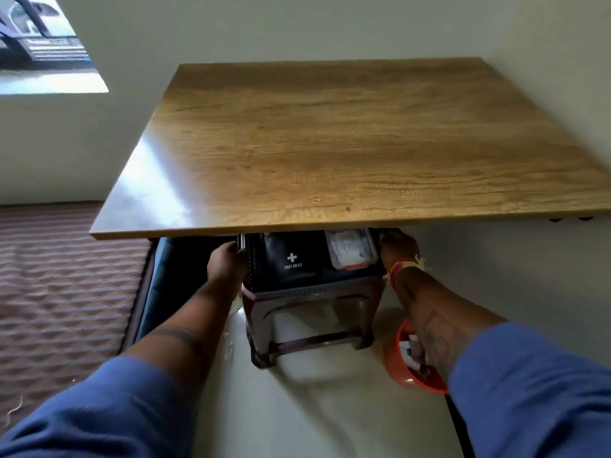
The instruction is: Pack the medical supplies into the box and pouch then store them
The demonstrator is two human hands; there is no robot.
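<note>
Storage is the step in hand here, by the look of it: both arms reach down under the wooden table, one on each side of a dark slatted basket that sits on a brown plastic stool tucked beneath the near edge. Inside the basket, a black first aid pouch with a white cross stands on the left, and a clear plastic box with an orange edge, holding what looks like white packets, lies beside it on the right. Both seem packed and closed, though the tabletop hides their far ends.

The left hand curls its fingers around the basket's left rim, gripping it. The right hand, with an orange thread band at the wrist, rests at the basket's right corner; the fingers disappear under the table's shadow, so I cannot tell whether they are clamped on the rim or only touching it.

An orange bowl-like object with white pieces in it sits on the pale floor beneath the right forearm, well clear of the stool.

I would judge the task nearly finished. What remains calls for an even, two-handed push or settle of the basket so it sits squarely on the stool, keeping it level so the pouch does not tip against the box, then letting go.
</note>
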